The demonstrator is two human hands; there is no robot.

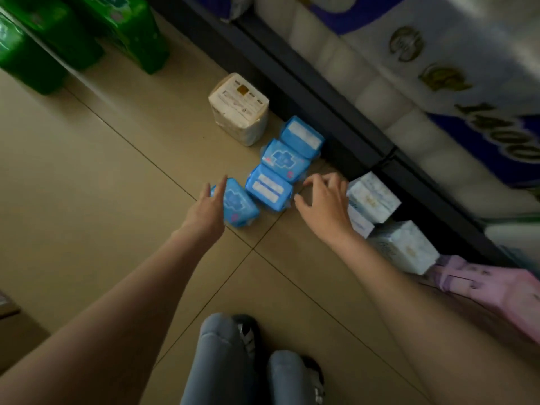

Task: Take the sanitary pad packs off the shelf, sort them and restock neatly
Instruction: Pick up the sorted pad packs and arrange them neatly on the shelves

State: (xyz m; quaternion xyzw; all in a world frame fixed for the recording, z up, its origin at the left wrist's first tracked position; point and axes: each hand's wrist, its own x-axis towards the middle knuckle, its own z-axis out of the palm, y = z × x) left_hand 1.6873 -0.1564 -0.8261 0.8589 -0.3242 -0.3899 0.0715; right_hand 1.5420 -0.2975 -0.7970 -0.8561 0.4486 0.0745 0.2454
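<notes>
Several blue pad packs lie on the tiled floor beside the dark shelf base. One blue pack sits apart at the left, and my left hand reaches over it with straight fingers, touching its left side. Three more blue packs form a row toward the shelf. My right hand hovers just right of the nearest of these, fingers spread and loosely bent, holding nothing. White-blue packs and a pink pack lie further right along the shelf.
A cream pack stands on the floor behind the blue row. Green packs sit at the far left. Large white tissue bundles fill the shelf at right. My knees and shoes are at the bottom.
</notes>
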